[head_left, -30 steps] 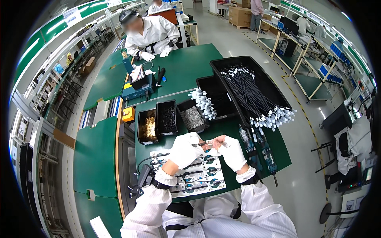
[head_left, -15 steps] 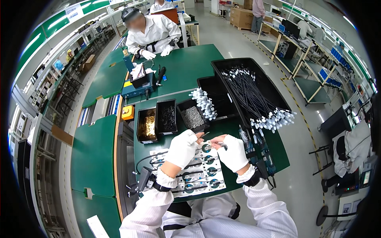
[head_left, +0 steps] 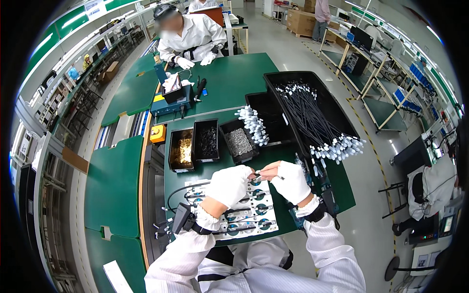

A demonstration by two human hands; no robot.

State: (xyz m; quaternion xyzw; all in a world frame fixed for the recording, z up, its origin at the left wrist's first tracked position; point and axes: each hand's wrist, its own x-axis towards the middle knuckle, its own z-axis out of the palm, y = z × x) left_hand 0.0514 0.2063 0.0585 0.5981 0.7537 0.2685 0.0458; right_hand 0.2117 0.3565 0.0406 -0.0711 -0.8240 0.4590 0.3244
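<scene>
White-gloved hands [head_left: 261, 179] pinch a small part [head_left: 255, 175] together.

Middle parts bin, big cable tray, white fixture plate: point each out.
Middle parts bin [head_left: 205, 142], head view, on its dark contents.
Big cable tray [head_left: 337, 105], head view, right inner wall.
White fixture plate [head_left: 266, 228], head view, bare lower right corner.

A single head-worn fisheye camera looks steeply down and forward over a green workbench [head_left: 229, 88], close above the wearer's gloved left hand [head_left: 228, 184] and right hand [head_left: 290, 181], whose sleeves enter from the lower edge. Straight bench edges bow toward the dark circular rim. Farther up the frame, the view reaches a seated co-worker [head_left: 188, 36] across the bench and the factory aisle beyond.
</scene>
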